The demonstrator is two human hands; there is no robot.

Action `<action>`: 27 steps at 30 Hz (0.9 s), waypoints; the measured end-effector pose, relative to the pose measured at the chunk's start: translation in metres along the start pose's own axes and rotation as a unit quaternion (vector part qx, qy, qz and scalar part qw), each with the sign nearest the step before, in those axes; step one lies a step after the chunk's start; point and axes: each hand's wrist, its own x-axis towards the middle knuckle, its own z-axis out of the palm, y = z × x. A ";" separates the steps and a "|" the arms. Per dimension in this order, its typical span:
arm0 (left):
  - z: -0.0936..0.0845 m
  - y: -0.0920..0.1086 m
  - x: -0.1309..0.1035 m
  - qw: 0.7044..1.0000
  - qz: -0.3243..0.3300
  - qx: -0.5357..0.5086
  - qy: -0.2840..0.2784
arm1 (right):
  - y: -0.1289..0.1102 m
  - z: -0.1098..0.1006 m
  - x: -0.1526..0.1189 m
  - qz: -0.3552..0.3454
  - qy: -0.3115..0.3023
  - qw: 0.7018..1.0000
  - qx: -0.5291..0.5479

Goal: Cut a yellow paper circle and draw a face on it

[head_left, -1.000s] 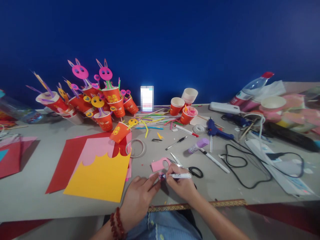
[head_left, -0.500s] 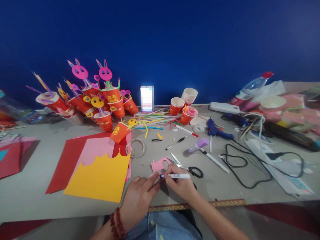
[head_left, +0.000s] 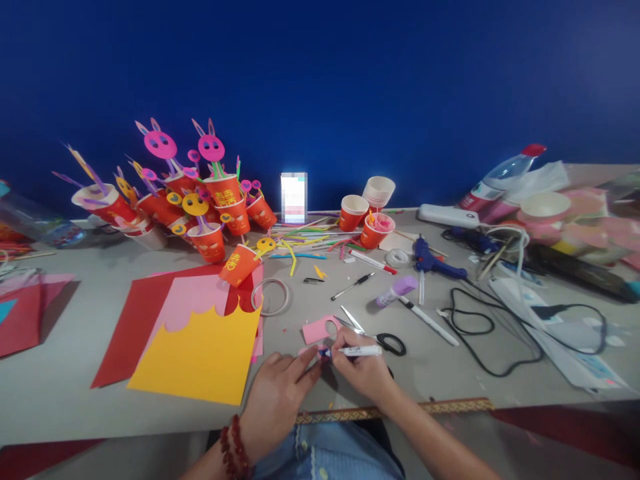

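Pinching the white marker [head_left: 361, 351] between thumb and fingers, the right hand [head_left: 364, 371] had it lying low, right at the front of the worktop [head_left: 425, 377]. Its long axis ran almost level from side to side, tip aimed left at the other hand, butt end sticking out to the right past the knuckles, lettering showing along the barrel. And there was the left hand [head_left: 280, 392], palm down, fingers loosely spread, the foremost ones pinning a small pink piece [head_left: 306, 349] under the tip! Dark blue showed right there at the meeting point, though with fingertips crowding in, it was hard to say whether that was ink or part of the pen.

Just beyond lay a pink scrap [head_left: 313, 331] with a round cut-out, and next to it the scissors [head_left: 354, 320], blades parted and pointing away to the left, black handles near the marker's butt end. Over on the left, a yellow sheet [head_left: 200, 357] with a scalloped far edge sat near the left hand. Farther right, a purple glue stick [head_left: 397, 291] lay slantwise, a black-capped pen [head_left: 431, 322] running down and right beside it.
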 end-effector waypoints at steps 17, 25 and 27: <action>0.000 0.000 0.000 1.000 -0.003 -0.006 -0.007 | -0.003 0.000 0.000 -0.003 -0.007 1.000 -0.002; 0.003 -0.001 -0.002 1.000 -0.001 0.002 -0.006 | -0.001 0.000 0.000 0.001 0.009 1.000 0.011; 0.003 -0.001 -0.002 1.000 -0.002 0.002 -0.005 | -0.001 0.000 0.000 0.000 0.010 1.000 0.010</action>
